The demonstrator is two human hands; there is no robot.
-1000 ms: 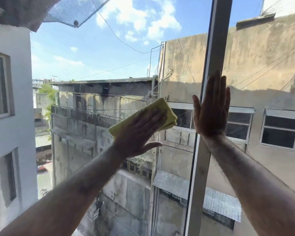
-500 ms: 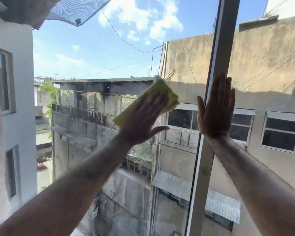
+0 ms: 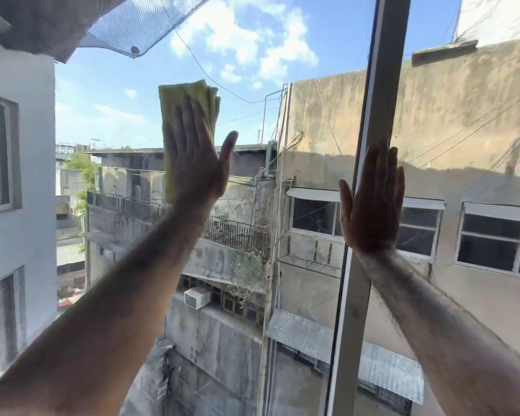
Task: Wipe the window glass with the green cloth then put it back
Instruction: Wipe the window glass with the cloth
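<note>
A folded green cloth point(image 3: 177, 100) is pressed flat against the window glass point(image 3: 117, 121), standing upright with its top above my fingers. My left hand point(image 3: 197, 159) lies flat over the cloth with fingers together and thumb spread to the right, holding it against the pane. My right hand point(image 3: 371, 202) rests flat with fingers up on the white vertical window frame point(image 3: 382, 85), holding nothing.
The frame splits the window into a left pane and a right pane point(image 3: 469, 130). Beyond the glass are concrete buildings, a railed balcony, cables and blue sky. A dark net point(image 3: 138, 22) hangs outside at the top left.
My left hand has slid the cloth up and to the left on the glass, turning it from slanted to upright. My right hand stays on the frame.
</note>
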